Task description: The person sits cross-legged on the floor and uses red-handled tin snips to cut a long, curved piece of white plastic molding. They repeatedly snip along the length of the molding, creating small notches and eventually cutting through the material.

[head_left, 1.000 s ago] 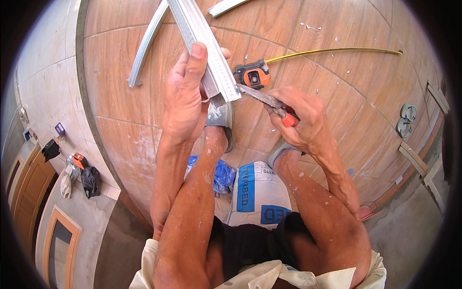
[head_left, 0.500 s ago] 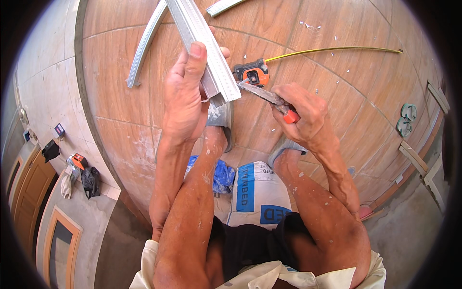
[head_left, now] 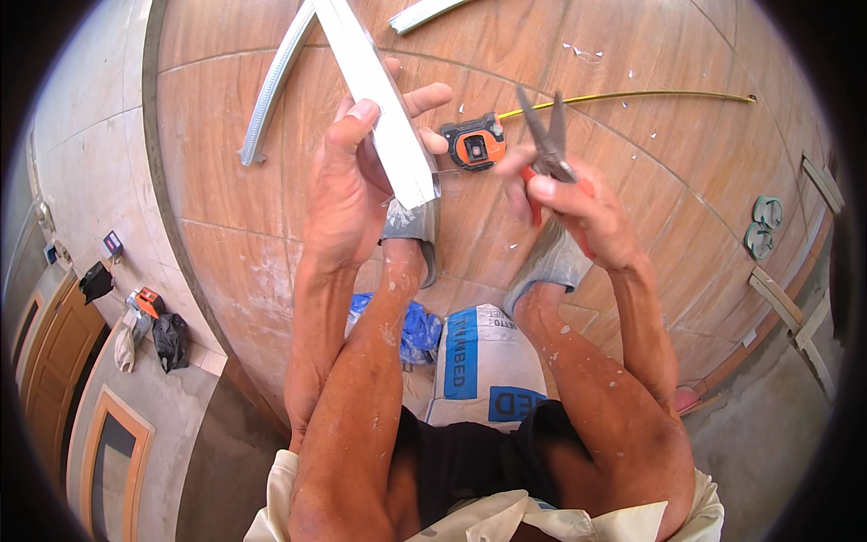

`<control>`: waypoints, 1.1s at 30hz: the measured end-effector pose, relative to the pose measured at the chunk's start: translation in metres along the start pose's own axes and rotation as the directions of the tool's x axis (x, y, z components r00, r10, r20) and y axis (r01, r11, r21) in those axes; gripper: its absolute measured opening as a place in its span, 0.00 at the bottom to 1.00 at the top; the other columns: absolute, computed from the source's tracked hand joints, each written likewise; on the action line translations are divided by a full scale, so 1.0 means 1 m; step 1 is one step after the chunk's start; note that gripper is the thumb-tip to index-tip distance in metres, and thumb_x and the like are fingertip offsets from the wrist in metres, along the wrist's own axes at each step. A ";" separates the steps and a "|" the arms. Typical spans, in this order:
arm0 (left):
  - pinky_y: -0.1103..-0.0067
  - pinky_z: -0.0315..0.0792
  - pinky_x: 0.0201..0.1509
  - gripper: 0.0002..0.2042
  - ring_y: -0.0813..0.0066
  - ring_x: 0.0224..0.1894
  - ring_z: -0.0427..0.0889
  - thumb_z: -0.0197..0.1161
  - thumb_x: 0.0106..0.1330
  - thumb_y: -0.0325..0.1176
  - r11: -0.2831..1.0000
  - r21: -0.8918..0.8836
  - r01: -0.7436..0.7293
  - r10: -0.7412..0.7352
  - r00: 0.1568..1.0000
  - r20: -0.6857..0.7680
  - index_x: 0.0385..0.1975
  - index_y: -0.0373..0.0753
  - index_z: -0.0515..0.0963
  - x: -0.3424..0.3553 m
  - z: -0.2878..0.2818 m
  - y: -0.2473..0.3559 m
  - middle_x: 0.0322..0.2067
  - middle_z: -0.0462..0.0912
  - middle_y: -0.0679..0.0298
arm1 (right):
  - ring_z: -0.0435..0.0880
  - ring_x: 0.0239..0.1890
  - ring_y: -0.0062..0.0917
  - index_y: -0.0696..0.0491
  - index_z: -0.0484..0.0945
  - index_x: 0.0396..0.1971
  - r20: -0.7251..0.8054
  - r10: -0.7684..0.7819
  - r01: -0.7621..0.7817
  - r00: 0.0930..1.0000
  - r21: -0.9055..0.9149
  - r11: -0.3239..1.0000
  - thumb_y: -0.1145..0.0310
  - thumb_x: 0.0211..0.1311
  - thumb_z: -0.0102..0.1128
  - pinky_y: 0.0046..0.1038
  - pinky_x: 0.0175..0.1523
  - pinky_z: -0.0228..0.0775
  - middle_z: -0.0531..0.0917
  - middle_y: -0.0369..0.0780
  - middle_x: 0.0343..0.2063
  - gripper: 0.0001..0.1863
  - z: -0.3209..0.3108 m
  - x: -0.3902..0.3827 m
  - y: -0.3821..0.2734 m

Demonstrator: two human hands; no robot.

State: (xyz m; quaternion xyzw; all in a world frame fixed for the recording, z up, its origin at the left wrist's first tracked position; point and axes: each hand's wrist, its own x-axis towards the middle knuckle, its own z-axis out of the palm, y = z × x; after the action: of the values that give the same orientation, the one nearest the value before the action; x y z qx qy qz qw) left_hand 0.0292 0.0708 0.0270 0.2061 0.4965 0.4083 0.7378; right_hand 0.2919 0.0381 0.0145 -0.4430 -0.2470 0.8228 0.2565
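metal channel (head_left: 390, 122) btwn l-hand (head_left: 341, 185) thumb (head_left: 350, 132) & half-splayed fingers (head_left: 429, 98), r-hand (head_left: 587, 210) loosely round snips (head_left: 553, 163)

We look down on a floor (head_left: 226, 212) of brown, wood-look tiles. On it we find an orange-and-black tape measure (head_left: 477, 146), its yellow blade (head_left: 632, 94) drawn out rightward, a metal strip (head_left: 269, 95) at left, another strip (head_left: 423, 13) at the top, scattered shiny scraps (head_left: 576, 51) and green sandals (head_left: 765, 217).

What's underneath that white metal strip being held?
Beneath the strip, a grey slipper and the left hand partly show, fingers poking past the strip's right edge. The parts directly underneath are hidden.
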 end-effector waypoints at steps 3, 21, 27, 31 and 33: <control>0.62 0.88 0.54 0.34 0.71 0.47 0.88 0.53 0.82 0.50 0.997 -0.077 0.011 -0.008 0.999 0.045 0.80 0.36 0.60 0.000 0.000 0.003 0.71 0.76 0.46 | 0.76 0.38 0.17 0.56 0.85 0.56 -0.193 -0.208 0.125 0.959 -0.370 0.920 0.63 0.76 0.67 0.23 0.46 0.69 0.83 0.32 0.37 0.16 0.008 0.002 0.001; 0.56 0.80 0.73 0.32 0.45 0.76 0.74 0.61 0.81 0.36 0.982 -0.191 -0.007 0.002 1.000 -0.026 0.77 0.36 0.54 -0.015 0.005 -0.013 0.75 0.69 0.43 | 0.81 0.45 0.16 0.57 0.85 0.53 -0.263 -0.312 0.312 0.913 -0.045 0.949 0.65 0.71 0.77 0.22 0.52 0.76 0.85 0.33 0.42 0.17 0.032 0.012 0.008; 0.62 0.81 0.70 0.23 0.52 0.76 0.75 0.63 0.82 0.38 0.981 -0.075 0.179 -0.179 0.984 0.012 0.69 0.35 0.67 -0.013 0.004 -0.006 0.67 0.80 0.46 | 0.83 0.32 0.17 0.58 0.84 0.49 -0.383 -0.365 0.355 0.849 -0.100 0.929 0.72 0.70 0.76 0.22 0.36 0.76 0.87 0.35 0.35 0.12 0.027 0.018 0.004; 0.65 0.82 0.62 0.21 0.60 0.66 0.83 0.71 0.77 0.46 0.796 0.501 0.341 -0.308 0.940 -0.150 0.59 0.36 0.79 -0.019 -0.010 0.019 0.57 0.89 0.54 | 0.82 0.28 0.17 0.58 0.84 0.48 -0.435 -0.400 0.367 0.807 -0.162 0.916 0.75 0.70 0.76 0.21 0.32 0.74 0.87 0.35 0.32 0.12 0.014 0.017 -0.002; 0.65 0.83 0.56 0.23 0.61 0.56 0.88 0.75 0.72 0.50 0.553 0.833 0.033 0.085 0.992 -0.096 0.54 0.37 0.83 -0.018 -0.008 0.017 0.52 0.91 0.57 | 0.82 0.28 0.17 0.58 0.83 0.48 -0.469 -0.420 0.369 0.777 -0.201 0.908 0.74 0.70 0.76 0.21 0.32 0.74 0.87 0.35 0.32 0.12 0.008 0.013 -0.005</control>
State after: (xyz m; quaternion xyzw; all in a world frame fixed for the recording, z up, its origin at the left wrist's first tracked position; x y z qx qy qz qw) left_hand 0.0124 0.0658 0.0460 0.5117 0.6723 0.1477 0.5141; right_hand 0.2799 0.0484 0.0138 -0.5918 -0.2990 0.5935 0.4562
